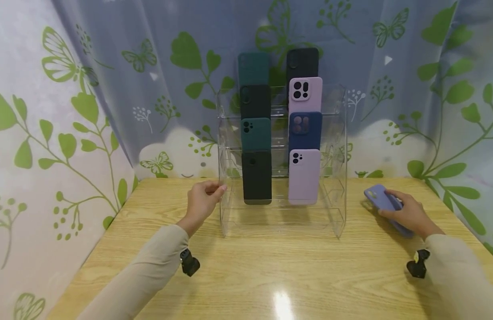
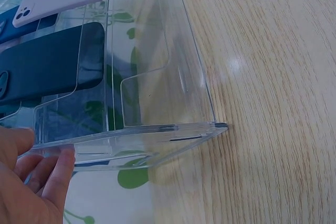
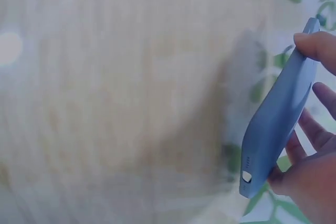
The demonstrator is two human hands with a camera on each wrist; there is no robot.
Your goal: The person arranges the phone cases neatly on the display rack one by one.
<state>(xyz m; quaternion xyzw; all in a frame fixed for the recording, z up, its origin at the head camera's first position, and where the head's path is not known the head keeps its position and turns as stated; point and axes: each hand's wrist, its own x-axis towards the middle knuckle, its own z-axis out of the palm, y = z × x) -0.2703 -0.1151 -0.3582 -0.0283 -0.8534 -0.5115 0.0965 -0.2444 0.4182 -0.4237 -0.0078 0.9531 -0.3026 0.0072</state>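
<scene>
My left hand (image 1: 204, 201) pinches the left side panel of a clear acrylic display stand (image 1: 222, 213). In the left wrist view the thumb lies on one face of the panel and the fingers (image 2: 59, 179) on the other. At the right, my right hand (image 1: 410, 215) holds a periwinkle phone case (image 1: 375, 195), tilted just above the table. The right wrist view shows this case (image 3: 278, 114) edge-on, gripped between thumb and fingers, with a port cutout at one end. Two columns of phone cases stand on the tiers, among them a black case (image 1: 257, 178) and a pink case (image 1: 304, 178) in front.
Higher tiers carry a teal case (image 1: 256, 133), a blue case (image 1: 314, 133), a lilac case (image 1: 316, 98) and darker ones behind. The stand sits on a wood-grain table (image 1: 246, 266). A leaf-and-butterfly patterned curtain (image 1: 158, 102) closes off the back and sides.
</scene>
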